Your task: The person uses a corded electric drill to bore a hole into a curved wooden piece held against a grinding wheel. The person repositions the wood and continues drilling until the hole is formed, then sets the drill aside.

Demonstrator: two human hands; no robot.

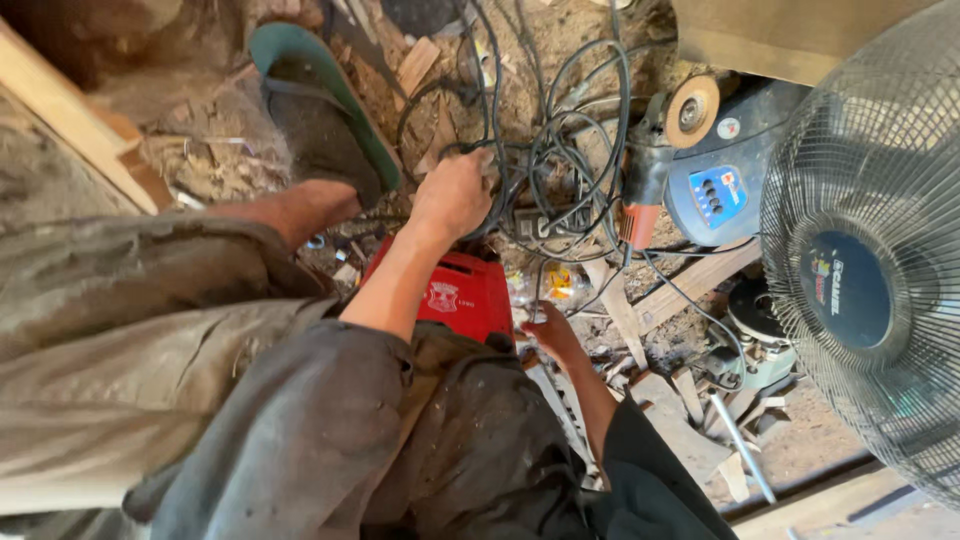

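Observation:
My left hand (455,195) reaches forward into a tangle of black cables (560,150) on the dusty ground, and its fingers are closed around a bunch of them. A grey power strip (545,222) lies just right of that hand, under the cables. My right hand (550,332) is lower and nearer to me, beside a red tool case (462,295). Its fingers pinch the end of a thin black cable that comes down from the tangle. My dusty knees fill the lower left.
An angle grinder (650,175) with its disc (692,110) lies right of the cables against a blue machine (720,185). A large fan (870,270) stands at the right edge. My foot in a green sandal (320,110), wood scraps (690,400) and a plank (70,120) surround the spot.

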